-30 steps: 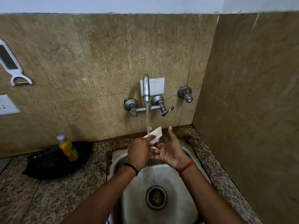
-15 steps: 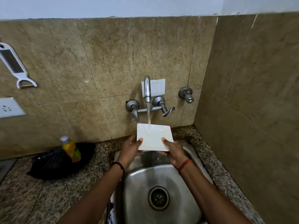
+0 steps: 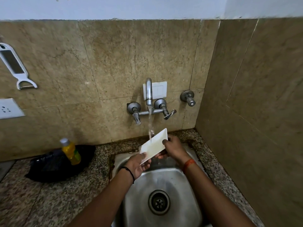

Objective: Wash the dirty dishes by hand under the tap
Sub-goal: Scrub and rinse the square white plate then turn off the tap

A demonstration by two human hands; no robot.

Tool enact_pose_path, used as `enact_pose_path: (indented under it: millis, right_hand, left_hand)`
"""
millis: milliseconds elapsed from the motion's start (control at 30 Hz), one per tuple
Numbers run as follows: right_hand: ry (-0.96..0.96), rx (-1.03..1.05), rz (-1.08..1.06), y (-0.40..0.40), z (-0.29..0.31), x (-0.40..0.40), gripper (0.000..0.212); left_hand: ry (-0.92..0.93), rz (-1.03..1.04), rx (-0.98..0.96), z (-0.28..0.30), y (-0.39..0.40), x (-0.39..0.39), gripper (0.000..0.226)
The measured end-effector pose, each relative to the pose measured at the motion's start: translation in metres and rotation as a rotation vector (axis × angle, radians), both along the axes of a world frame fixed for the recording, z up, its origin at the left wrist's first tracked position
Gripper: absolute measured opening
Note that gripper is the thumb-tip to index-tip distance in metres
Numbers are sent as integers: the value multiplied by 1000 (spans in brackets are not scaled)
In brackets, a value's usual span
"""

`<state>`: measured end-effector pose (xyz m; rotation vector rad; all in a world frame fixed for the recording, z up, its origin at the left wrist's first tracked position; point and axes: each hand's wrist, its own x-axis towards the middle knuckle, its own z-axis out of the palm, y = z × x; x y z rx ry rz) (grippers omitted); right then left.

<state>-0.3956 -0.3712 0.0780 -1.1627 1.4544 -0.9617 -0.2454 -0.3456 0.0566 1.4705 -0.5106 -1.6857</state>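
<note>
White square plate [image 3: 154,145] tilted under tap stream [image 3: 150,126], left hand [image 3: 136,166] and right hand [image 3: 174,149] pinching opposite edges

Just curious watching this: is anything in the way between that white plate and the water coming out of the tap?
Nothing visible. The white plate, gripped by the left hand and right hand, sits tilted directly under the tap, and the water stream falls straight onto it.

A single wide-angle view is taken from head height, aimed forward and down at a steel sink [image 3: 180,177] set in a tiled corner. The tap [image 3: 148,90] is faced squarely on the back wall. Both forearms are seen entering from the lower edge, close beneath the camera.
</note>
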Motion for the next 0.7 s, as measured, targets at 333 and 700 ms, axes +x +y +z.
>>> enact_pose_path:
  millis: [333,700]
  right_hand:
    - [-356,280,44,17,-28,-9,30]
    - [-10,-330,-29,5,-27,-6,29]
  left_hand:
    - [-481,-157,-304,45,-18,26,15]
    - [313,-167,82,-3,-4,49,88]
